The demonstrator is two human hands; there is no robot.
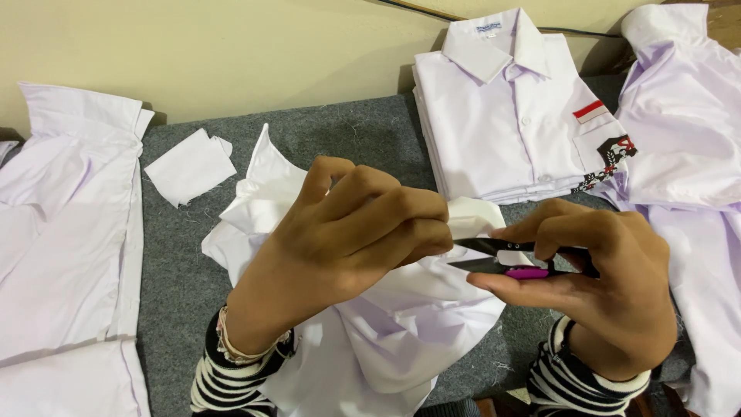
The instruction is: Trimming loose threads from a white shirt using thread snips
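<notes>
1. the white shirt [401, 324] lies bunched up in the middle of the grey felt table [177, 255], and everything else sits around it.
2. left hand [351, 232] is closed on a fold of that shirt, fingers curled tight, pinching the fabric up off the pile.
3. right hand [610, 286] holds the little black thread snips [513, 259] with a purple spring bit, thumb under and fingers over. the blades are a bit apart, tips pointing at the left hand's knuckles, right at the pinched fabric.
4. behind the shirt, a neat stack of folded shirts [509, 116] with a red and white chest patch.
5. left of the shirt, a small white fabric scrap [189, 166], and further left more flat white shirts [62, 232].
6. right of the shirt, another loose white shirt pile [687, 154].
7. both wrists have striped black and white cuffs.
</notes>
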